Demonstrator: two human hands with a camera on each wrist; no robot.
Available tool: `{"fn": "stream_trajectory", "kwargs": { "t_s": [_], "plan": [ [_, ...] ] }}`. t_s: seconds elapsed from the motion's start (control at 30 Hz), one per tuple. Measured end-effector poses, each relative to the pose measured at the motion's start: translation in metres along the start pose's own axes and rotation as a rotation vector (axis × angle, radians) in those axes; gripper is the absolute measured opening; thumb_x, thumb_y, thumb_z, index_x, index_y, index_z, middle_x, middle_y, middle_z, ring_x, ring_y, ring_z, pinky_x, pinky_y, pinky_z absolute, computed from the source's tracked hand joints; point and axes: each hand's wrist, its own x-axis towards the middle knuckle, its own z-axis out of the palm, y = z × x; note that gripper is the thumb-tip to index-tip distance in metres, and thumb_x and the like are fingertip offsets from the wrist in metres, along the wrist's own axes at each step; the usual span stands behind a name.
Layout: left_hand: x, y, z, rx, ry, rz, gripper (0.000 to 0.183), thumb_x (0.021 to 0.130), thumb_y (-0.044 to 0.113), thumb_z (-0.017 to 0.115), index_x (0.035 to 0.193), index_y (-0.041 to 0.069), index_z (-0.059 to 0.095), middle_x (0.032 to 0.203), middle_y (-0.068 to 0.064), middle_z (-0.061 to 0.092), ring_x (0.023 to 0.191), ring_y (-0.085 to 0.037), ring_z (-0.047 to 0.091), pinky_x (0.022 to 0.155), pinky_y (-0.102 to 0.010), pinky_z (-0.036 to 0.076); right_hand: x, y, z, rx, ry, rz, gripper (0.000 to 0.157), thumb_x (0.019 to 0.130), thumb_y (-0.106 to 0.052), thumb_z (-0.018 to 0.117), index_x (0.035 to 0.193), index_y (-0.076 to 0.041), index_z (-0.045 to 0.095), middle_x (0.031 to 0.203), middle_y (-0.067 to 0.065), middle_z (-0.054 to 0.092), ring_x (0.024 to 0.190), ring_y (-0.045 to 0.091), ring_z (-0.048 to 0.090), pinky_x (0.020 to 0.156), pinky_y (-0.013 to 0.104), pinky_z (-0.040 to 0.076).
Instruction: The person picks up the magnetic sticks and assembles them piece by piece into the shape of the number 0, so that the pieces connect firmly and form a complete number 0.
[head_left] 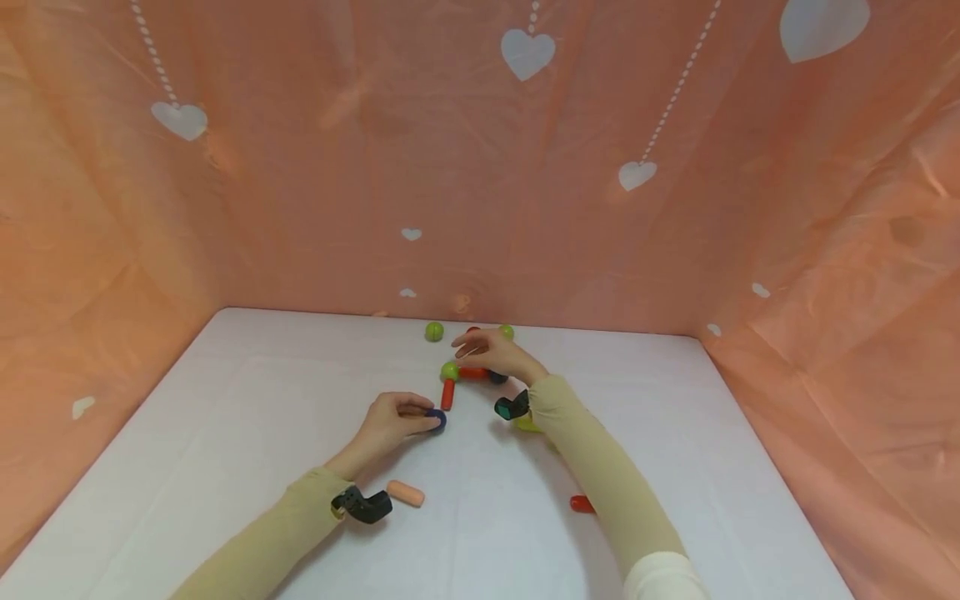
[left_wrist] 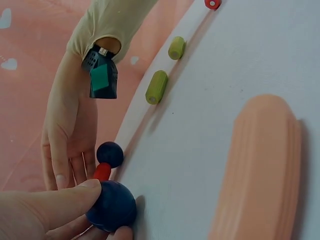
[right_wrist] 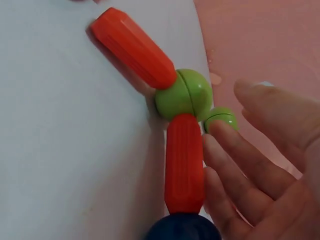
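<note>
My left hand (head_left: 388,422) pinches a dark blue ball (left_wrist: 112,206) between thumb and fingers, low over the table. Just beyond that ball lies a red rod (head_left: 447,395), its far end joined to a green ball (right_wrist: 183,95). From the green ball a second red rod (right_wrist: 184,162) runs right to another dark blue ball (head_left: 498,378), forming a bent chain. My right hand (head_left: 493,352) is over this second rod, thumb spread apart from the loosely extended fingers, with nothing gripped. Its fingertips lie alongside the rod in the right wrist view.
A loose green ball (head_left: 434,332) and another green ball (head_left: 507,332) are near the back edge. A peach rod (head_left: 406,492) lies by the left wrist. Yellow-green rods (left_wrist: 157,87) and a red rod (head_left: 581,503) lie near the right forearm. Pink sheeting (head_left: 465,167) encloses the table.
</note>
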Motion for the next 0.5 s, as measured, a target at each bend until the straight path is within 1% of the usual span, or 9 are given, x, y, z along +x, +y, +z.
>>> {"fn": "stream_trajectory", "kwargs": {
  "t_s": [0.13,0.23,0.37,0.5],
  "plan": [
    [-0.0011,0.0003,-0.0001,0.012,0.007,-0.02,0.027,0.079,0.015,0.08,0.101,0.003,0.071,0.09,-0.004,0.069,0.084,-0.017,0.065,0.075,-0.031,0.055,0.0034,-0.0019,0.0012,-0.048,-0.023,0.027,0.031,0.091,-0.016,0.067,0.12,-0.005,0.065,0.107,0.003,0.068,0.102,0.018,0.061,0.095,0.034,0.046],
    [-0.0016,0.0006,-0.0005,0.025,0.01,-0.028,0.025,0.078,0.016,0.08,0.1,0.005,0.072,0.09,-0.002,0.069,0.083,-0.016,0.063,0.074,-0.031,0.054,0.004,-0.0043,0.0023,-0.089,-0.045,0.03,0.029,0.092,-0.018,0.066,0.118,-0.006,0.067,0.109,0.003,0.067,0.102,0.018,0.058,0.095,0.034,0.044],
    [-0.002,-0.0005,-0.0013,0.041,0.01,-0.018,0.025,0.078,0.016,0.08,0.099,0.006,0.072,0.089,-0.002,0.068,0.081,-0.015,0.063,0.073,-0.03,0.053,0.0055,-0.0051,0.0041,-0.119,-0.074,0.009,0.027,0.093,-0.017,0.065,0.117,-0.005,0.067,0.11,0.004,0.067,0.1,0.018,0.058,0.094,0.031,0.044],
    [-0.0015,-0.0026,-0.0019,0.049,0.014,-0.005,0.025,0.078,0.017,0.081,0.099,0.005,0.072,0.089,-0.002,0.069,0.081,-0.015,0.063,0.071,-0.029,0.053,0.0069,-0.0056,0.0056,-0.126,-0.08,-0.002,0.027,0.092,-0.014,0.066,0.116,-0.004,0.068,0.111,0.006,0.067,0.1,0.017,0.059,0.092,0.028,0.045]
  ]
}}
